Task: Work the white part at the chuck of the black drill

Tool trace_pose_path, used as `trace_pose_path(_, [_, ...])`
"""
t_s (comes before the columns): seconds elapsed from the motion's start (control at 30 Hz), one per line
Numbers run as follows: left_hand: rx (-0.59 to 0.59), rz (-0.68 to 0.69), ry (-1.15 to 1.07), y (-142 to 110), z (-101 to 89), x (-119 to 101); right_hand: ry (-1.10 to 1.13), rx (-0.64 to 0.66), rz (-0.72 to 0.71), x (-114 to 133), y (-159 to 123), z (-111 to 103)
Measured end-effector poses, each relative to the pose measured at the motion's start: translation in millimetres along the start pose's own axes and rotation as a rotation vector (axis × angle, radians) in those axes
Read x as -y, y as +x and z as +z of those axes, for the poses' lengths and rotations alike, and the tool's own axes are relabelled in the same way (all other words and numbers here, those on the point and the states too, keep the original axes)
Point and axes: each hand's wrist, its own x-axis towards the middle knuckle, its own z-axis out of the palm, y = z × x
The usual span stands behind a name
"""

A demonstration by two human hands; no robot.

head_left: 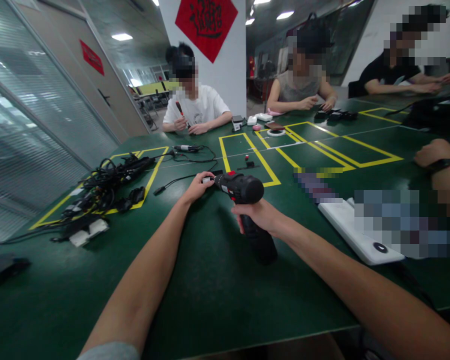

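A black cordless drill (247, 189) with red accents is gripped by my right hand (260, 216), its fingers wrapped round the handle. The drill lies level and its chuck points left, toward my left hand (198, 187). Under the fingers of that hand is a small black device with a white label (208, 179), pressed against the table. The drill's tip is at or very close to this device; whether they touch I cannot tell. A black cable with a plug (160, 190) runs from near my left hand across the table.
Tangled black cables and adapters (112, 182) lie on the green table (195, 300) at left. Yellow tape (272, 176) marks rectangles around small dark parts (250, 164). A white device (360, 235) lies at right, near another person's hand (437, 152). Several people sit around the table.
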Motion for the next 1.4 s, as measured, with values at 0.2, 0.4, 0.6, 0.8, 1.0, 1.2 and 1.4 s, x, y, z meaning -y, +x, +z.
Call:
trace_pose_path(0.2, [0.003, -0.006, 0.001, -1.2, -1.2, -1.5, 0.004, 0.017, -0.004, -1.2, 1.1, -0.9])
trace_pose_path(0.4, [0.001, -0.008, -0.011, -0.8, -1.0, 0.4, -0.002, 0.011, 0.008, -0.6, 0.2, -1.1])
trace_pose_path(0.6, [0.003, -0.001, -0.01, -1.6, -1.4, -0.5, -0.001, 0.01, 0.003, 0.5, -0.2, -0.4])
trace_pose_path(0.8, [-0.023, -0.005, -0.022, -2.4, 0.3, -4.4, 0.005, 0.012, 0.015, 1.4, -1.0, 0.0])
trace_pose_path(1.0, [-0.033, -0.005, -0.007, -4.7, 0.5, -9.1, 0.009, 0.014, 0.007, -0.6, 1.0, -0.3])
trace_pose_path(1.2, [-0.029, -0.017, -0.073, -5.4, -1.1, -8.2, -0.01, 0.027, -0.012, -1.7, 2.1, -1.7])
trace_pose_path(1.4, [-0.032, -0.043, -0.104, -3.3, -0.8, -4.3, 0.007, 0.023, -0.01, -1.9, 1.6, -1.8])
